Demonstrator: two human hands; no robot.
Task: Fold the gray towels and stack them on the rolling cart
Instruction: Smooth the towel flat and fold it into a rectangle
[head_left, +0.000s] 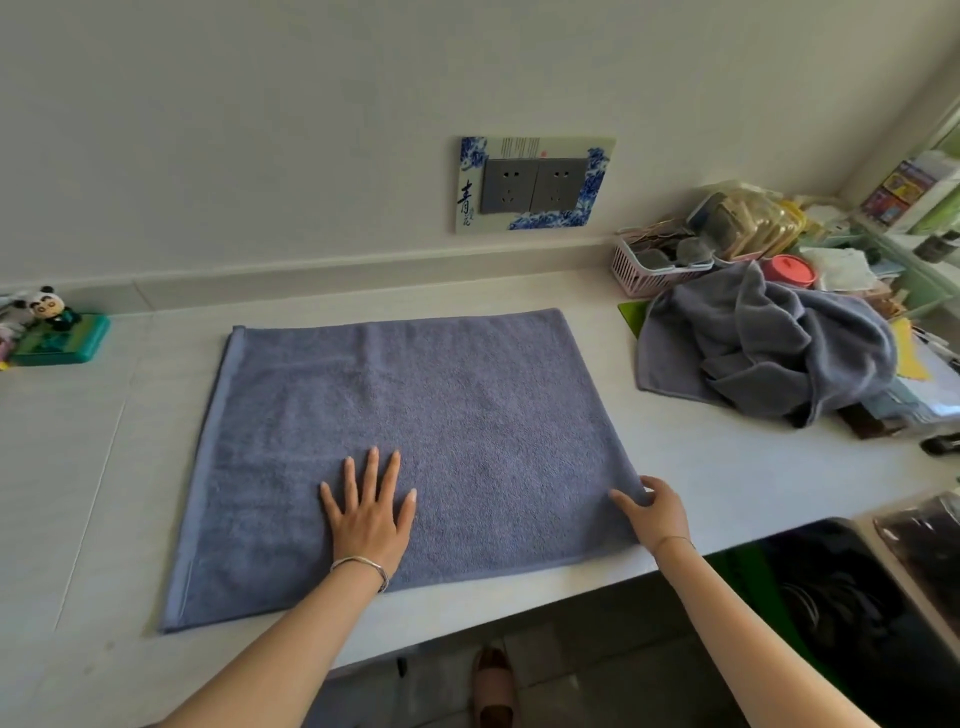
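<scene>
On the white countertop (78, 467) a gray towel (441, 415) lies spread flat. The left hand (369, 519) presses on it near the front edge, palm down with fingers straight and spread. The right hand (657, 514) pinches the towel's right edge by the near corner. Crumpled gray towels (769, 348) are heaped well apart to the right, in front of a pink basket (644, 270).

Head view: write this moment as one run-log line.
left hand flat on spread towel | right hand grips its right edge | crumpled towel pile lies at right
</scene>
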